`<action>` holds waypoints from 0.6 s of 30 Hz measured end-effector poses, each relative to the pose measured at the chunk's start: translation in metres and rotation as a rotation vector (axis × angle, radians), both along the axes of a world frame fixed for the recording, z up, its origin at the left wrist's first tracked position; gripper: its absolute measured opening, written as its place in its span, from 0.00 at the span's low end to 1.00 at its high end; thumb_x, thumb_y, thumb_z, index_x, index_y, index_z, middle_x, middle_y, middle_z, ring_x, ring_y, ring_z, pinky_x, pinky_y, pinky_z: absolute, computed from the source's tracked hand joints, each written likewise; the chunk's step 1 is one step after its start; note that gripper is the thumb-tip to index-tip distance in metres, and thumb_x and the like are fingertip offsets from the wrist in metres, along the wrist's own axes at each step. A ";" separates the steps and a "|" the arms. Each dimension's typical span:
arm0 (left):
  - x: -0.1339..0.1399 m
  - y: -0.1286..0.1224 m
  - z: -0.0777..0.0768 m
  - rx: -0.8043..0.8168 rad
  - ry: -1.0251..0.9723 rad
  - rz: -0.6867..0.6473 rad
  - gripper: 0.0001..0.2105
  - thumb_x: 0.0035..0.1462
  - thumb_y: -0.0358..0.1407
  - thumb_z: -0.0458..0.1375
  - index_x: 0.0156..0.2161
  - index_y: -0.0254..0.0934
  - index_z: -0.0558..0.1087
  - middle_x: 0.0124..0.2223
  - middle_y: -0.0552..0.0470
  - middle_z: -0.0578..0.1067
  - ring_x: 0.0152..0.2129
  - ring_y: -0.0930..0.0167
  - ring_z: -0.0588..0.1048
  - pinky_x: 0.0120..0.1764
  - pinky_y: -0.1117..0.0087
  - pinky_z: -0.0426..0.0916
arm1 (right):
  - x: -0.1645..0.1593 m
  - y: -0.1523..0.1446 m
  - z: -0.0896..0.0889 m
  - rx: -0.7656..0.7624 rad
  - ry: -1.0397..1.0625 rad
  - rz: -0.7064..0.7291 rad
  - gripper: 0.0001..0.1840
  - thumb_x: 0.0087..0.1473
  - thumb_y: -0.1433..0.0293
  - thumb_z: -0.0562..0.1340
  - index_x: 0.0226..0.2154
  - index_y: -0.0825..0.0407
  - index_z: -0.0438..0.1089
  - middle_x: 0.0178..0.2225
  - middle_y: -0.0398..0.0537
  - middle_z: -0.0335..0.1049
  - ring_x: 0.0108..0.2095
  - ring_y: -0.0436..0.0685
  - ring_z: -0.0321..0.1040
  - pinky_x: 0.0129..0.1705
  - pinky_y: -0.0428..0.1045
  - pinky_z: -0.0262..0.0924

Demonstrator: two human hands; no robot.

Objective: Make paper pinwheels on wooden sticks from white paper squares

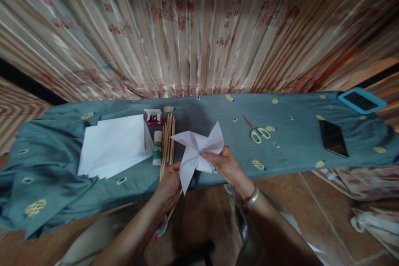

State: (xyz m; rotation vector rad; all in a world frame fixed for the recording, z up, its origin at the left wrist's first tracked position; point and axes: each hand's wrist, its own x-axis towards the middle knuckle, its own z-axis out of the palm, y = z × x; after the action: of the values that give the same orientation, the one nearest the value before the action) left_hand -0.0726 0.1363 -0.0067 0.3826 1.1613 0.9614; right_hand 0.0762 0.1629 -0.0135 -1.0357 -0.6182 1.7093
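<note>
A white paper pinwheel [191, 143] is between my two hands, above the front edge of the cloth-covered table. My right hand [229, 166] is closed on its right side, with the thumb on the small pin head [200, 153] at the centre. My left hand [170, 185] is closed at the lower left of the pinwheel, its fingertips partly hidden behind the paper. A thin wooden stick [173, 208] slants down from behind the pinwheel beside my left hand; its upper part is hidden.
Left of the pinwheel lie several wooden sticks [168, 139], a glue stick [157, 148], a red box of small dark pins [153, 117] and white paper sheets [116, 145]. Rightward are scissors [256, 133], a black phone [333, 138] and a blue-framed tablet [361, 100]. A curtain [199, 29] hangs behind.
</note>
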 end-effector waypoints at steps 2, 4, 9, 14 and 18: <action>0.000 0.000 0.001 -0.028 -0.020 0.015 0.14 0.20 0.34 0.74 0.17 0.32 0.76 0.15 0.54 0.73 0.13 0.79 0.67 0.19 0.79 0.60 | 0.000 0.000 0.001 -0.003 0.003 0.003 0.15 0.32 0.72 0.74 0.29 0.55 0.78 0.27 0.46 0.78 0.26 0.52 0.71 0.35 0.49 0.67; -0.001 -0.001 0.001 -0.037 -0.035 0.009 0.14 0.20 0.34 0.74 0.17 0.32 0.76 0.15 0.54 0.73 0.13 0.79 0.67 0.18 0.79 0.60 | -0.001 0.000 0.002 -0.006 0.002 0.006 0.15 0.32 0.72 0.74 0.29 0.55 0.78 0.27 0.46 0.78 0.26 0.52 0.71 0.33 0.48 0.67; -0.001 -0.001 0.000 -0.019 -0.038 0.000 0.12 0.23 0.33 0.73 0.17 0.33 0.75 0.14 0.54 0.72 0.12 0.78 0.66 0.17 0.78 0.58 | -0.001 0.000 0.004 -0.016 -0.003 0.006 0.15 0.30 0.71 0.75 0.27 0.55 0.78 0.26 0.45 0.78 0.25 0.52 0.71 0.31 0.46 0.66; 0.000 -0.002 -0.003 0.009 -0.054 0.003 0.11 0.24 0.31 0.73 0.18 0.33 0.76 0.15 0.55 0.72 0.12 0.79 0.66 0.18 0.79 0.59 | 0.001 0.002 0.004 0.000 -0.013 0.025 0.15 0.29 0.70 0.76 0.26 0.55 0.78 0.26 0.44 0.78 0.25 0.50 0.71 0.31 0.45 0.66; -0.001 -0.002 -0.005 0.024 -0.088 -0.018 0.10 0.26 0.30 0.72 0.19 0.33 0.77 0.16 0.53 0.74 0.12 0.79 0.66 0.18 0.79 0.59 | 0.004 0.003 0.003 0.018 -0.042 0.064 0.15 0.31 0.68 0.76 0.27 0.54 0.78 0.27 0.44 0.79 0.25 0.50 0.71 0.32 0.46 0.66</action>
State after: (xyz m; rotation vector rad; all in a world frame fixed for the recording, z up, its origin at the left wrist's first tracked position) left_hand -0.0741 0.1339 -0.0121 0.3661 1.0660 0.9677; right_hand 0.0799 0.1656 -0.0103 -1.0519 -0.6987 1.7379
